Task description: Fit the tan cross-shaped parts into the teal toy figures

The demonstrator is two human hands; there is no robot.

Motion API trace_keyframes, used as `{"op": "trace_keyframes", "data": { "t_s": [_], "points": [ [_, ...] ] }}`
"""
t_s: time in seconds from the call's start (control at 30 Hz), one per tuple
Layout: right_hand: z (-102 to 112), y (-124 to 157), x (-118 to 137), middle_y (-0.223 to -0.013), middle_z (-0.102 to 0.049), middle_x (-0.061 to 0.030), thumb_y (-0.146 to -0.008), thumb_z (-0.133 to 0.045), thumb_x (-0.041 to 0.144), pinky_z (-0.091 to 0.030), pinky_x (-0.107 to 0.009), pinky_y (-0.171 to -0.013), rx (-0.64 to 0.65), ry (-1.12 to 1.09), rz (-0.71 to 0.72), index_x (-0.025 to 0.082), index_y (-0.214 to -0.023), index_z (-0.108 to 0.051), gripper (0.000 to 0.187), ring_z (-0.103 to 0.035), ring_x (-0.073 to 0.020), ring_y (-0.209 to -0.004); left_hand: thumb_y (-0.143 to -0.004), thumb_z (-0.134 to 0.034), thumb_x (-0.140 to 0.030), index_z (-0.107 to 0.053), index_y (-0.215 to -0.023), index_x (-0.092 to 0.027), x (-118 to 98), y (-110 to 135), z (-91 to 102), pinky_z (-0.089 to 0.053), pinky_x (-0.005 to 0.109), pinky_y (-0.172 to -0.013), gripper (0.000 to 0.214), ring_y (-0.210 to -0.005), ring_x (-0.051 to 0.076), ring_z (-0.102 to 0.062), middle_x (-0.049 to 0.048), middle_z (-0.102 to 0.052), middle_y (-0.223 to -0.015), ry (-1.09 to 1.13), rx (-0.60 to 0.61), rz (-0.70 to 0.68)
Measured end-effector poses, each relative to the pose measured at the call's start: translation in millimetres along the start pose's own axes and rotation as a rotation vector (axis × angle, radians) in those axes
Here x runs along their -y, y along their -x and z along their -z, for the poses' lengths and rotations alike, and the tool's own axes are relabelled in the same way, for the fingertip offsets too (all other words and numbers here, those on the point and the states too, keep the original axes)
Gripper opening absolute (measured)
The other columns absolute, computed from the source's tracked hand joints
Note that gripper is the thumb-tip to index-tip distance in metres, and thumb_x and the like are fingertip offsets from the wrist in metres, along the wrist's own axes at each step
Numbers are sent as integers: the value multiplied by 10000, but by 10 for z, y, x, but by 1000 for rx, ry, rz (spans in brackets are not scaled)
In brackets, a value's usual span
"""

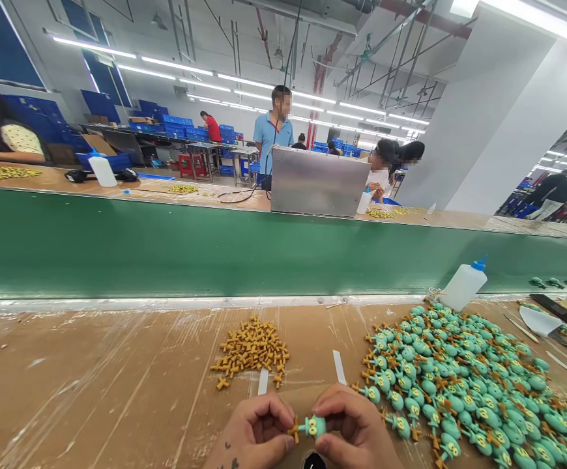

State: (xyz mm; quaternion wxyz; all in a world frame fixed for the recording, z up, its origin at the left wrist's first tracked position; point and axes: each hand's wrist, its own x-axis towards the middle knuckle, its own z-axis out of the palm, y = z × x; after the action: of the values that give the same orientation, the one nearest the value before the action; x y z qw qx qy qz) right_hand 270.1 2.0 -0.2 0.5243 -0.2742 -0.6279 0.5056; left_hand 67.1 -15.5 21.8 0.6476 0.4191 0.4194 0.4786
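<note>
**Left hand:** my left hand (257, 430) is curled nearly closed, its thumb and fingers pinching one side of the small teal rubber figure (314, 426).
**Right hand:** my right hand (349, 426) is curled just as tightly, gripping the figure's other side, so both hands hold it together.
**Held thing:** the figure sits between my hands above the bench edge nearest me, with a small amber-brown plastic piece (292, 430) at its end beside my left hand.
**Just ahead:** a loose pile of amber-brown plastic pieces (250, 352) lies ahead of my left hand, with two narrow white paper strips (262, 381) near it.
**To my right:** a large heap of teal figures with amber-brown parts (459, 384) spreads beside my right hand, and a white plastic squeeze bottle with a blue nozzle (464, 284) lies beyond it.
**Bench:** the brown work surface under clear plastic film (92, 371) runs along a green conveyor belt (215, 247).
**Across the belt:** a person in a blue polo shirt (274, 133) stands behind a brushed-metal box (317, 181), and other people sit working along the far bench (131, 190).
</note>
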Motion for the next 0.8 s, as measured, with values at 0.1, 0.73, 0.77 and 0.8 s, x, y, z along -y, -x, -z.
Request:
{"op": "trace_keyframes", "data": {
  "t_s": [0.1,0.73,0.77,0.8],
  "points": [
    [9,16,-21,-834,-687,-41,-752,-876,389,-541,-250,-609,-22,-54,-24,266,-967,-786,264,-653,-172,-724,-596,-832,-235,-695,-611,-195,2,5,-4,-450,270,-677,144,-677,167,-573,1,-660,-681,-9,-11,-25],
    [6,-17,-24,-828,-688,-37,-710,-883,474,-498,-264,-606,-46,-70,-105,252,-938,-790,332,-598,-165,-686,-718,-812,-215,-676,-1187,-300,114,-9,133,-572,340,-837,496,-896,227,-698,26,-725,-913,-83,66,-55],
    [12,-19,-27,-837,-691,-41,-710,-883,472,-498,-265,-605,-46,-71,-92,252,-942,-791,333,-600,-169,-696,-711,-808,-202,-667,-1220,-305,115,-11,148,-582,354,-850,538,-913,234,-705,38,-730,-963,-105,80,-63],
    [21,-22,-28,-842,-692,-44,-710,-883,465,-497,-263,-604,-54,-71,-83,249,-943,-792,331,-599,-169,-701,-703,-806,-199,-666,-1240,-311,107,-18,178,-591,365,-859,566,-935,244,-710,52,-733,-1029,-146,91,-73]
  ]
}}
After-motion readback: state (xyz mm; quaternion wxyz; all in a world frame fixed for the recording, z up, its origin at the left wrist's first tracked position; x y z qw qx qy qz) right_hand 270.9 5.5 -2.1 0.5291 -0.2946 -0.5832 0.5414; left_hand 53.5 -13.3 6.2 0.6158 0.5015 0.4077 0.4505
